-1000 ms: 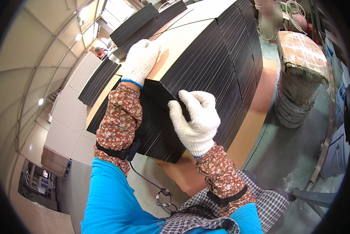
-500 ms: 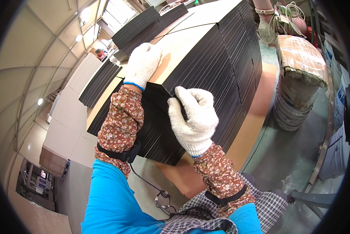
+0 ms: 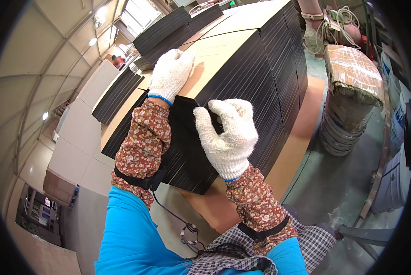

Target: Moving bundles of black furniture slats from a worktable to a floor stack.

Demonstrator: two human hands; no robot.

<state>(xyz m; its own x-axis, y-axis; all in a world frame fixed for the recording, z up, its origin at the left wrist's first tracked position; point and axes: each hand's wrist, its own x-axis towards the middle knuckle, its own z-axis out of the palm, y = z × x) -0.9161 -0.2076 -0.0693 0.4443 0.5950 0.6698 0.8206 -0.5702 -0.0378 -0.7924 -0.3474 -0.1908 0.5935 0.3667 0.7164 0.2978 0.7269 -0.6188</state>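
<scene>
We see a blown-out window (image 3: 140, 16) beyond the stack (image 3: 242, 75), glowing lamps (image 3: 92, 42) to its left, soft shadow (image 3: 196, 73) on its top, glare on plastic wrap (image 3: 355, 60) to its right, and fisheye bending around it.

Stacked black-edged boards (image 3: 249, 75) show a workshop.

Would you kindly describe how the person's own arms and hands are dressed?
The left hand and right hand wear off-white knit gloves with blue cuff edges. Reddish-brown floral sleeves cover the forearms, with bright blue sleeves above. Each forearm has a black strap; a dark cable hangs by the left one.
</scene>
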